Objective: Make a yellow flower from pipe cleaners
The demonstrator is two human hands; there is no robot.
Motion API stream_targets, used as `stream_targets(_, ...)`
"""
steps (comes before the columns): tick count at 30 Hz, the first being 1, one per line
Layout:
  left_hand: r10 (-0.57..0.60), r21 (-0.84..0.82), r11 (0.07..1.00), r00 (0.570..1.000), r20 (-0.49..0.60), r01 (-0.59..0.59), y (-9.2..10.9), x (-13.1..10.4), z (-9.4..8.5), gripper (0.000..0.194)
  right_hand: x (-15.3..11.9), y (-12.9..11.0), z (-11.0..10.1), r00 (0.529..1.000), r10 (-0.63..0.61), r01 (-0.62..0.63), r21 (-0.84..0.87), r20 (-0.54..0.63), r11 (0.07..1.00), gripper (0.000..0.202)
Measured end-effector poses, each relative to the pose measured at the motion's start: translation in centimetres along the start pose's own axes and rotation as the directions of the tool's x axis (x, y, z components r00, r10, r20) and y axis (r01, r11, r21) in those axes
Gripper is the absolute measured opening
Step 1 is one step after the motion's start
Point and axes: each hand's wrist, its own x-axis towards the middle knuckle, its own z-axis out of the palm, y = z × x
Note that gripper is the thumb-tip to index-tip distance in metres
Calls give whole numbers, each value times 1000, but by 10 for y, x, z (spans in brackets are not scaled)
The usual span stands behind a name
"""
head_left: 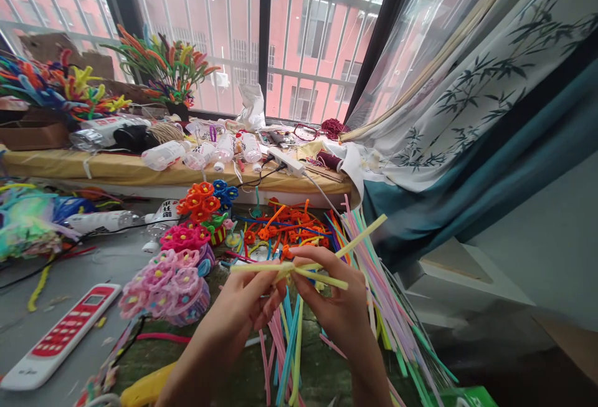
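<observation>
Pale yellow pipe cleaners [362,236] cross at a twisted middle, held up in front of me over the work surface. My left hand [250,298] pinches them just left of the crossing, with one end sticking out to the left. On the other side, my right hand [334,295] has thumb and fingers closed on the strands, and two ends reach out to the right. Below the hands lie loose pink, blue and yellow pipe cleaners [292,344]. Pink pipe-cleaner flowers [161,282] stand to the left of my left hand.
A thick bundle of pastel pipe cleaners [383,288] lies at right. Orange pipe-cleaner pieces [299,223] are heaped behind my hands. A white remote-like device [65,335] rests at left. Bottles [166,154] and a power strip [286,161] line the windowsill; a curtain [448,83] hangs at right.
</observation>
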Motion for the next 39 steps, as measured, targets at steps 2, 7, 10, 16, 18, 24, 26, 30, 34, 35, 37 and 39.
stream_targets(2,-74,-98,992,996,41,78,0,1,-4,32,0,2,-1,998,-55,56,-44,32,997,37)
stream_targets(7,-83,-118,989,994,75,91,-1,7,-8,32,1,2,0,996,-64,68,-66,57,996,31)
stream_targets(10,67,33,997,996,55,-69,-1,7,-5,31,1,3,3,999,-33,33,-48,8,998,24)
stream_targets(16,620,574,578,769,153,-580,3,-2,-4,9,-1,4,10,985,162,-145,220,-61,965,22)
stream_targets(18,736,693,247,596,321,-678,4,-3,-9,11,0,2,12,968,243,-215,307,-57,927,22)
stream_targets(24,711,625,-290,274,648,-724,4,-2,-18,28,5,0,15,928,372,-322,501,0,803,20)
stream_targets(26,742,676,-142,374,556,-723,4,-4,-15,19,6,2,14,919,395,-337,543,10,769,21)
stream_targets(30,650,676,392,708,277,-624,7,-7,-5,16,6,9,7,916,399,-352,538,32,766,22)
stream_targets(34,474,496,728,870,136,-474,11,-9,-2,21,5,12,0,916,391,-373,544,88,751,25)
stream_targets(35,421,463,773,896,139,-435,12,-9,-2,22,5,12,-1,913,398,-380,552,93,742,26)
stream_targets(37,333,425,828,931,152,-366,12,-10,-2,25,6,11,0,907,408,-389,565,99,727,28)
stream_targets(39,294,412,853,947,130,-321,13,-10,-2,28,7,10,2,910,405,-382,571,94,727,30)
